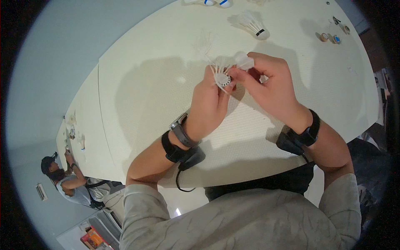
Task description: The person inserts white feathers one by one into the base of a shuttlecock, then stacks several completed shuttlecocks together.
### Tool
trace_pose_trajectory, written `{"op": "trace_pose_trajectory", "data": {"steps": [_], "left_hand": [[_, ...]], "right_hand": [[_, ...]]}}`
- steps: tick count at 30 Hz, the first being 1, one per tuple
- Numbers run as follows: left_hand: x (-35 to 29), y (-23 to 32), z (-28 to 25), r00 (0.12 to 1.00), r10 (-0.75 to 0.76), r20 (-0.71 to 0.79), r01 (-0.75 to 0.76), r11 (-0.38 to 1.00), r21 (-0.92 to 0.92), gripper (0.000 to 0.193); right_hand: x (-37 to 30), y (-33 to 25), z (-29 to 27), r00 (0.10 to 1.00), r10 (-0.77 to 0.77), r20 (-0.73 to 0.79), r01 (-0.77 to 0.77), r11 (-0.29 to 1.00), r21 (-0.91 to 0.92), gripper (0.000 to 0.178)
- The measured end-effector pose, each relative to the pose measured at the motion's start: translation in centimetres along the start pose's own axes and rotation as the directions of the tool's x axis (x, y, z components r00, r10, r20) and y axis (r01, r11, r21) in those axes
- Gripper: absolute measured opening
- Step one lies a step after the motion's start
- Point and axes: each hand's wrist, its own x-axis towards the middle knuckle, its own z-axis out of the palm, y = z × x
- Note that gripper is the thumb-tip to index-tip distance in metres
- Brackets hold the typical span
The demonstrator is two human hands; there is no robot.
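Note:
My left hand (211,98) is closed around a partly feathered shuttlecock (223,79). Its round white base faces me, showing a ring of small dark holes near the rim, and thin pale quills stick out behind it. My right hand (271,81) pinches a white feather (244,62) close against the base; where its shaft ends is hidden by the fingers. Beyond my hands, loose white feather strands (204,43) lie on the white table (158,100).
A whole shuttlecock (255,27) with a black band lies at the far side, and more with blue bands (225,3) sit at the far edge. Small rolls (324,37) rest far right. Another person (68,183) works at the table's left end.

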Motion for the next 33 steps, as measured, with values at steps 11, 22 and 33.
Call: {"op": "trace_pose_trajectory", "data": {"steps": [11,22,33], "left_hand": [[0.0,0.3,0.2,0.997,0.077,-0.028,-0.072,0.986,0.149,0.026],[0.0,0.1,0.6,0.992,0.125,-0.008,-0.121,0.974,0.193,0.031],[3.2,-2.3,-4.5,0.939,0.258,-0.229,-0.167,0.921,0.352,0.022]], "right_hand": [[0.2,-0.6,-0.5,0.982,0.177,0.062,-0.184,0.974,0.133,0.014],[0.3,-0.6,-0.6,0.992,0.099,0.077,-0.105,0.992,0.067,0.014],[0.5,0.9,-0.4,0.968,0.251,-0.028,-0.244,0.958,0.150,0.018]]}}
